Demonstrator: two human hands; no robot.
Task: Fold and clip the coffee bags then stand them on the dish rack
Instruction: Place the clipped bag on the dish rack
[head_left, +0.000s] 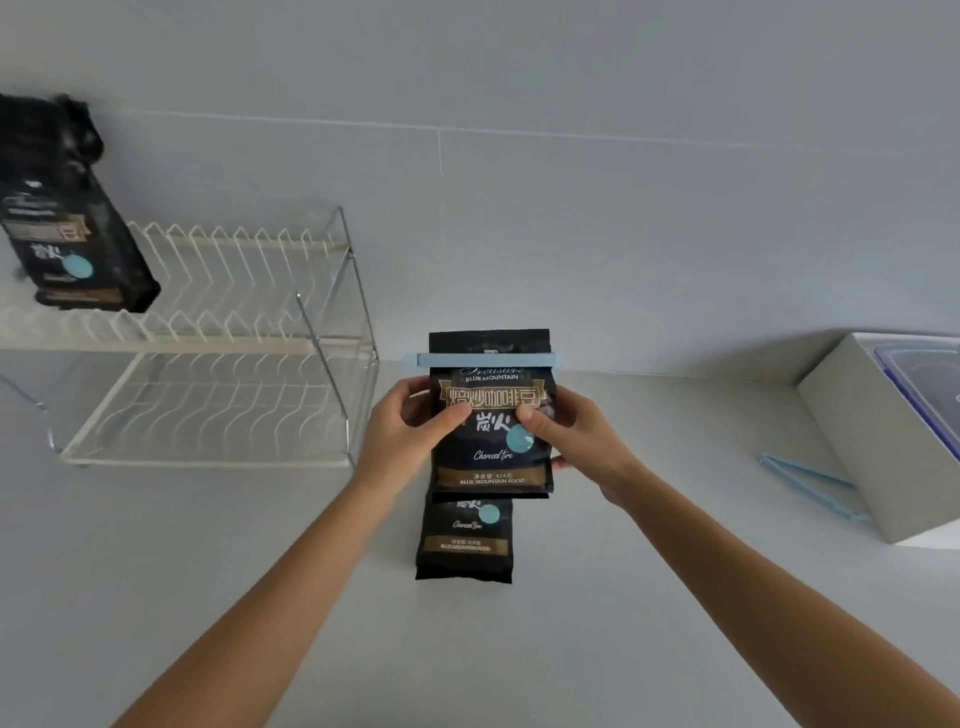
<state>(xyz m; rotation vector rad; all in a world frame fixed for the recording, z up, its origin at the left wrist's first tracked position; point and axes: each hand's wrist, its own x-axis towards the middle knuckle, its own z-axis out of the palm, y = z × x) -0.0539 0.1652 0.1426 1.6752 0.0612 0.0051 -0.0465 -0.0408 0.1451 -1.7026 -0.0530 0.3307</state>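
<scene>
A black coffee bag (491, 462) is held upright above the counter, with a light-blue clip (485, 359) clamped across its top. My left hand (410, 426) grips its left edge and my right hand (566, 431) grips its right edge, thumbs on the front. A second black coffee bag (465, 545) lies flat on the counter just below it, partly hidden. A third coffee bag (67, 228) stands on the top tier of the white wire dish rack (218, 332) at the left.
A grey box (878, 441) holding a clear lidded container (919, 374) stands at the right. An open light-blue clip (810, 486) lies against the box's left side. A grey wall runs behind the counter.
</scene>
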